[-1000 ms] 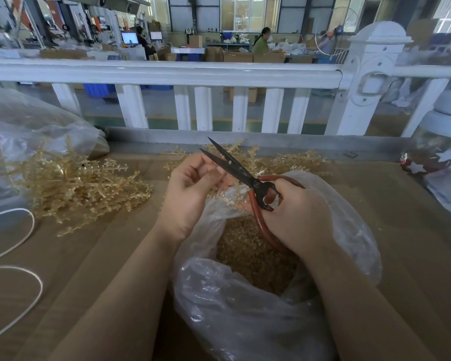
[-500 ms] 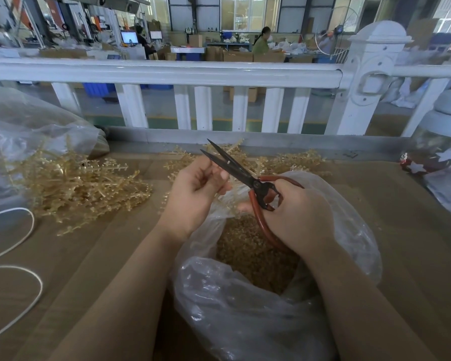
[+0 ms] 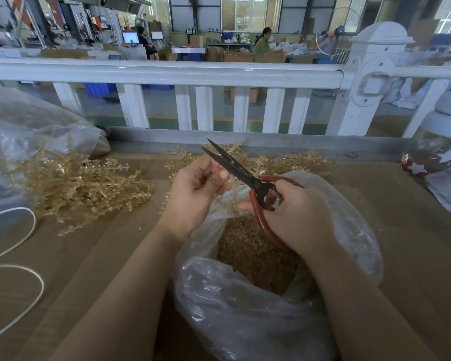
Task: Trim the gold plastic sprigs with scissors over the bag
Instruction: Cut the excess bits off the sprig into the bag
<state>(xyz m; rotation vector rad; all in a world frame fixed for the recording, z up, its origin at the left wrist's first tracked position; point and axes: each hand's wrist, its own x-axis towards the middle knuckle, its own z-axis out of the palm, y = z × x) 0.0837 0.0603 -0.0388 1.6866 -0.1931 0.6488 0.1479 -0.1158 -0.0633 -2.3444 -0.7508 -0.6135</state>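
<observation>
My left hand (image 3: 195, 196) grip pinches a gold sprig (image 3: 229, 201) right over the open bag (image 3: 245, 308), so bits drop in. Right hand (image 3: 294, 217) grip squeezes scissors (image 3: 235, 165), blades just beside the pinch, w/ tips a bit apart.

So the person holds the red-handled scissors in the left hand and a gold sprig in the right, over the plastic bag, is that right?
Not quite: the hands are swapped. The head view shows the red-handled scissors in the right hand and the gold sprig pinched in the left hand, both over the plastic bag.

gold sprigs (image 3: 84, 186), red-handled scissors (image 3: 248, 175), white railing (image 3: 167, 72)
</observation>
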